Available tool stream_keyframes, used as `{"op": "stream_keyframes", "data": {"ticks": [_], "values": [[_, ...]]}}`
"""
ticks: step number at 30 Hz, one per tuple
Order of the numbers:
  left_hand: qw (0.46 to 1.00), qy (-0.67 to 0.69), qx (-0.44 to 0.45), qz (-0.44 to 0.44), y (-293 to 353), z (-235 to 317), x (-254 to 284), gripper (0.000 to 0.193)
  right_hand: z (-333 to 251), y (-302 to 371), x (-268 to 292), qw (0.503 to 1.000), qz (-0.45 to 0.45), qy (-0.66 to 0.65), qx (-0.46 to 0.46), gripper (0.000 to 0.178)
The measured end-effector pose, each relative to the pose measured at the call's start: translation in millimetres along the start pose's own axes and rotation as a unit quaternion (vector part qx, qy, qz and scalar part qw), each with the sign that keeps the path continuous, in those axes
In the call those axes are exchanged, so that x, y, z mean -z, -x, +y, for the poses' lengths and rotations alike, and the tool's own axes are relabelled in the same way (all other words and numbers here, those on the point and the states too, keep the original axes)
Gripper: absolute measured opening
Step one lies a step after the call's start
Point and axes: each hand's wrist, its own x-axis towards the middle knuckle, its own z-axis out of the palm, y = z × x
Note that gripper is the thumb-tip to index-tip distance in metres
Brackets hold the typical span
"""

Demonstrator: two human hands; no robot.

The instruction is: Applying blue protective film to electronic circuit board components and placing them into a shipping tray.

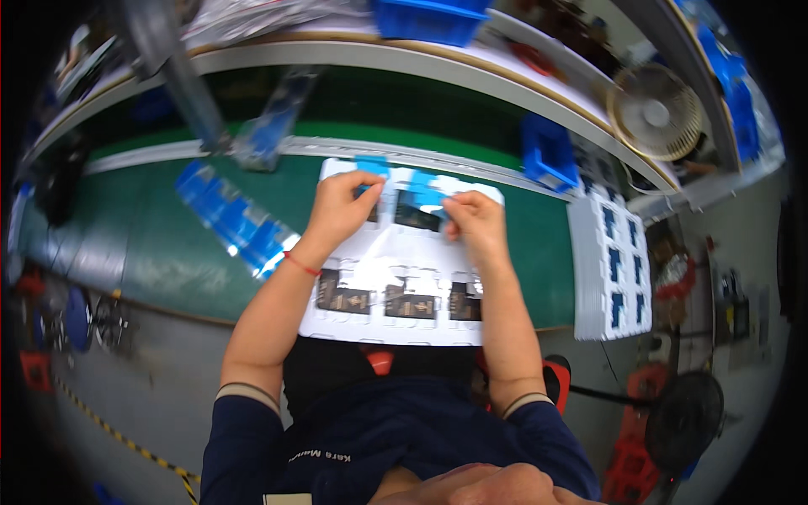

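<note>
Dark blue sleeves [370, 446] lowest; white moulded plastic tray [396, 252] on green bench [160, 236]. Left hand [341, 206] and right hand [473, 220] each pinched shut on blue plastic piece [425, 192] at tray's far edge.

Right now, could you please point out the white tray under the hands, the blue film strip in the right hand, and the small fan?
white tray [396, 252], head view: bare middle of its surface.
blue film strip [427, 194], head view: middle of the strip.
small fan [655, 112], head view: centre of its grille.
</note>
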Motion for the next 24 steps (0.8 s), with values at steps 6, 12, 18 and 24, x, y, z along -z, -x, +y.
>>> {"op": "stream_keyframes", "data": {"ticks": [6, 12, 18, 24], "values": [[0.986, 0.111, 0.123, 0.021, -6.9, 24.0, 30.4, 0.016, 10.3, -15.1, 0.6, 0.998, -0.035, 0.035, -0.046, 0.011], [0.984, 0.118, 0.134, -0.002, -7.8, 28.2, 33.3, 0.015, 7.9, -19.1, -3.0, 0.994, -0.058, 0.067, -0.071, 0.01], [0.989, 0.097, 0.113, 0.007, -7.4, 20.8, 29.8, 0.013, 4.9, -19.2, -6.9, 0.991, -0.047, 0.103, -0.076, 0.01], [0.989, 0.092, 0.115, 0.009, -7.2, 21.5, 28.8, 0.013, 2.3, -19.3, -8.4, 0.988, -0.04, 0.118, -0.088, 0.01]]}}
